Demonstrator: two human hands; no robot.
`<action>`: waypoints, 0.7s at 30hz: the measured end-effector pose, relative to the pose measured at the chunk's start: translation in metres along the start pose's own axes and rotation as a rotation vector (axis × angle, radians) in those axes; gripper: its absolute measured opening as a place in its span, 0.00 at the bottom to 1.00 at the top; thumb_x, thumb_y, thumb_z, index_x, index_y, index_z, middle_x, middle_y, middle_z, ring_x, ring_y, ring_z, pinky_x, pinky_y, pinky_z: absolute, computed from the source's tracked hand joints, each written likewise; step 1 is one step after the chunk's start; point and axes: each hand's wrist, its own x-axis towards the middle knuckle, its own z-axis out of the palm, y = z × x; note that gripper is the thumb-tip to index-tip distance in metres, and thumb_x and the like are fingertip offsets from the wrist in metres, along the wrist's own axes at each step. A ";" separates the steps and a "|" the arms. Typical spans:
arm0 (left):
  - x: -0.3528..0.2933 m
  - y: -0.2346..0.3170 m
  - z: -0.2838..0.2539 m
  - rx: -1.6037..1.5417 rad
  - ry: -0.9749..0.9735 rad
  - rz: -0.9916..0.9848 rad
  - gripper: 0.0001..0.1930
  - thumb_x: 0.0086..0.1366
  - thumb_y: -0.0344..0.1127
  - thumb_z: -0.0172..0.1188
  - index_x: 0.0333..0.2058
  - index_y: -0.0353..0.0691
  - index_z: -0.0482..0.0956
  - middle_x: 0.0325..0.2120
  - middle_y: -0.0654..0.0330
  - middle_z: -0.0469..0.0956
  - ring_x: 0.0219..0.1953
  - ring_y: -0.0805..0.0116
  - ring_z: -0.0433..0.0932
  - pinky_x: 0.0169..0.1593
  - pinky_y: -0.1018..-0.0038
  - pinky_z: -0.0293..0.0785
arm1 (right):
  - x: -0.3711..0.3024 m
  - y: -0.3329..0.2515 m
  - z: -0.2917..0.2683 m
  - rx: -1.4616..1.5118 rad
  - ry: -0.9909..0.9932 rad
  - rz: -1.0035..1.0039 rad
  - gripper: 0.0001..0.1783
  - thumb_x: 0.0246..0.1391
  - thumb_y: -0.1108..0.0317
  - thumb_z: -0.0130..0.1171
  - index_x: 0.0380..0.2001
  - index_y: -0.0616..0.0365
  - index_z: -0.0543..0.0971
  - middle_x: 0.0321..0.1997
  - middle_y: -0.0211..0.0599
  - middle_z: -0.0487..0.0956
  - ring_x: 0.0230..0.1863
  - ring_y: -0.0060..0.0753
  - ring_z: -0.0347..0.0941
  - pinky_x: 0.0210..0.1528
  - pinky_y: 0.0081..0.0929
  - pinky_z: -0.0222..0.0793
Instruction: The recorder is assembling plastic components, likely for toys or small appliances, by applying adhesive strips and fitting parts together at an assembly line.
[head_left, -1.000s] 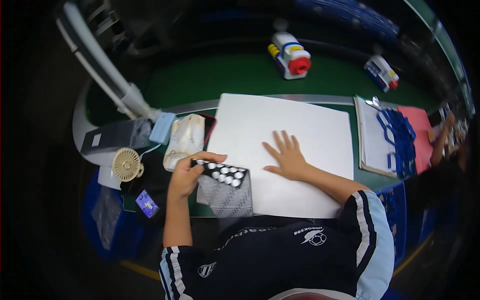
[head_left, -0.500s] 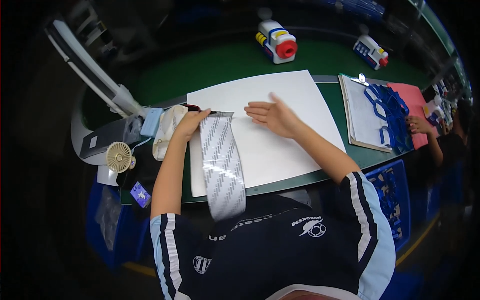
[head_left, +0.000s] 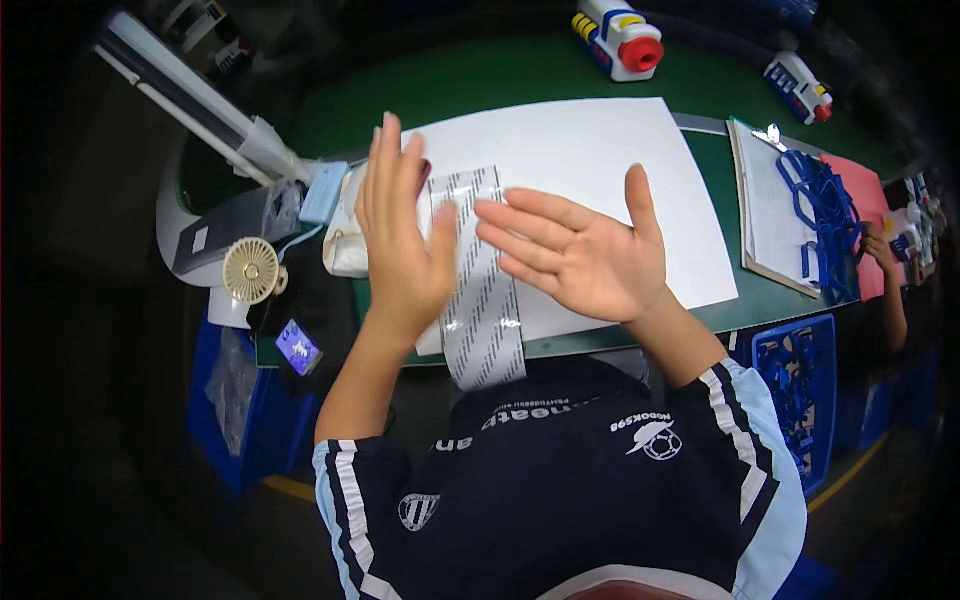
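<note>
A strip of silvery-white film or labels with slanting rows of print (head_left: 480,310) lies over the white board (head_left: 640,260), its near end hanging past the table edge toward my shirt. My left hand (head_left: 405,240) is raised above the strip's left side, palm turned inward, fingers stretched up and holding nothing. Facing it, my right hand (head_left: 600,255) is open with the palm showing and the thumb up; its fingertips hover near the strip's right edge. Part of a dark red item shows behind my left hand, too hidden to name.
At left stand a small cream fan (head_left: 252,270), a light blue box (head_left: 322,193) and a lamp arm (head_left: 200,95). White-and-red toy-like devices (head_left: 622,42) sit on the green surface behind. To the right are a clipboard (head_left: 775,220), blue straps (head_left: 825,215) and another person's hand (head_left: 877,245).
My left hand has let go of the strip's far end and risen with fingers spread. My right hand has turned its palm up. The whole view has shifted slightly.
</note>
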 end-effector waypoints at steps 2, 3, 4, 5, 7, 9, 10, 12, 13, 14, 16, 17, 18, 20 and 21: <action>-0.011 0.041 0.003 -0.060 -0.068 0.354 0.27 0.59 0.38 0.48 0.56 0.32 0.55 0.59 0.45 0.52 0.59 0.51 0.54 0.60 0.64 0.50 | 0.008 0.023 -0.018 0.153 0.115 -0.013 0.46 0.54 0.36 0.23 0.59 0.69 0.46 0.65 0.51 0.47 0.66 0.44 0.41 0.66 0.36 0.34; -0.014 0.048 0.020 -0.086 -0.084 0.359 0.27 0.59 0.38 0.48 0.56 0.32 0.55 0.59 0.45 0.52 0.59 0.51 0.54 0.60 0.64 0.50 | 0.005 0.039 -0.035 0.303 0.112 -0.044 0.42 0.56 0.39 0.24 0.59 0.69 0.48 0.64 0.49 0.50 0.66 0.42 0.44 0.66 0.35 0.36; -0.027 0.043 0.036 -0.011 -0.270 0.322 0.33 0.55 0.48 0.50 0.55 0.35 0.58 0.59 0.46 0.51 0.60 0.50 0.52 0.60 0.57 0.45 | 0.016 0.046 -0.007 -0.459 0.243 0.166 0.42 0.56 0.39 0.25 0.60 0.66 0.47 0.65 0.49 0.48 0.66 0.44 0.43 0.65 0.36 0.38; -0.036 0.038 0.046 0.055 -0.458 0.284 0.38 0.50 0.59 0.52 0.55 0.38 0.61 0.60 0.47 0.50 0.61 0.49 0.50 0.61 0.50 0.40 | 0.007 0.057 -0.021 -0.201 0.270 0.091 0.39 0.57 0.42 0.24 0.60 0.64 0.48 0.64 0.47 0.51 0.65 0.42 0.45 0.66 0.34 0.37; -0.005 0.004 0.043 0.248 -0.480 0.186 0.40 0.49 0.59 0.54 0.55 0.37 0.61 0.59 0.45 0.51 0.61 0.44 0.49 0.60 0.47 0.38 | -0.003 0.059 -0.037 0.228 0.281 -0.049 0.36 0.59 0.43 0.22 0.61 0.60 0.49 0.63 0.43 0.54 0.65 0.40 0.47 0.66 0.33 0.37; -0.015 -0.022 0.041 0.312 -0.275 -0.010 0.35 0.53 0.53 0.51 0.55 0.37 0.60 0.59 0.47 0.52 0.61 0.44 0.48 0.59 0.48 0.39 | -0.004 0.061 -0.017 -0.024 0.368 0.003 0.41 0.57 0.39 0.21 0.61 0.63 0.47 0.65 0.45 0.49 0.66 0.44 0.44 0.65 0.38 0.38; -0.025 -0.014 0.043 0.349 -0.347 0.071 0.32 0.57 0.48 0.49 0.57 0.36 0.58 0.59 0.43 0.51 0.62 0.45 0.47 0.60 0.50 0.39 | -0.008 0.061 -0.022 0.044 0.326 0.016 0.43 0.55 0.37 0.23 0.60 0.64 0.47 0.65 0.47 0.49 0.66 0.45 0.43 0.65 0.38 0.37; -0.045 0.014 0.044 0.298 -0.327 0.070 0.35 0.54 0.52 0.50 0.56 0.36 0.58 0.59 0.43 0.50 0.62 0.45 0.47 0.60 0.51 0.39 | 0.004 0.065 -0.026 0.090 0.390 0.075 0.47 0.52 0.33 0.24 0.60 0.65 0.47 0.64 0.52 0.48 0.66 0.46 0.43 0.65 0.38 0.38; -0.047 0.027 0.060 0.179 -0.315 0.138 0.38 0.52 0.56 0.50 0.56 0.37 0.59 0.59 0.43 0.49 0.61 0.45 0.47 0.61 0.53 0.40 | 0.007 0.061 -0.034 0.091 0.395 0.016 0.49 0.50 0.31 0.27 0.60 0.66 0.47 0.64 0.55 0.47 0.65 0.47 0.44 0.64 0.38 0.40; -0.050 0.037 0.072 0.061 -0.302 0.200 0.40 0.49 0.60 0.51 0.56 0.38 0.59 0.59 0.43 0.48 0.61 0.45 0.48 0.62 0.55 0.40 | 0.004 0.053 -0.049 0.062 0.325 -0.024 0.48 0.51 0.32 0.29 0.60 0.66 0.47 0.64 0.54 0.47 0.65 0.47 0.44 0.64 0.38 0.41; -0.036 0.023 0.073 0.164 -0.380 0.383 0.43 0.44 0.63 0.54 0.54 0.39 0.63 0.57 0.40 0.53 0.58 0.44 0.55 0.61 0.56 0.44 | -0.004 0.053 -0.044 -0.035 0.480 -0.142 0.44 0.54 0.37 0.29 0.60 0.66 0.47 0.64 0.53 0.48 0.65 0.50 0.45 0.64 0.39 0.41; -0.024 0.004 0.059 0.731 -0.765 0.131 0.37 0.48 0.57 0.55 0.54 0.41 0.64 0.53 0.42 0.61 0.55 0.45 0.60 0.59 0.58 0.50 | -0.002 0.062 -0.033 -0.150 0.482 -0.094 0.41 0.56 0.40 0.28 0.59 0.67 0.49 0.64 0.52 0.49 0.64 0.51 0.46 0.64 0.40 0.40; -0.013 -0.030 0.032 0.315 -0.759 -0.051 0.28 0.58 0.51 0.50 0.51 0.37 0.67 0.50 0.45 0.66 0.55 0.52 0.62 0.56 0.64 0.56 | -0.008 0.063 -0.022 -0.284 0.477 -0.059 0.39 0.58 0.43 0.27 0.59 0.67 0.50 0.64 0.51 0.50 0.64 0.51 0.46 0.65 0.40 0.39; -0.024 -0.080 0.014 0.902 0.108 0.234 0.20 0.60 0.51 0.47 0.38 0.42 0.78 0.36 0.51 0.75 0.40 0.52 0.71 0.45 0.60 0.62 | -0.029 0.052 -0.022 -0.241 0.018 0.146 0.35 0.58 0.48 0.29 0.42 0.73 0.71 0.50 0.66 0.66 0.53 0.59 0.64 0.59 0.51 0.50; -0.007 -0.064 0.020 0.714 -0.255 -0.177 0.19 0.65 0.41 0.45 0.53 0.42 0.64 0.56 0.40 0.54 0.59 0.45 0.53 0.62 0.64 0.47 | -0.032 0.036 -0.016 -0.340 -0.045 0.172 0.34 0.57 0.48 0.32 0.35 0.75 0.74 0.42 0.70 0.70 0.47 0.61 0.68 0.53 0.53 0.58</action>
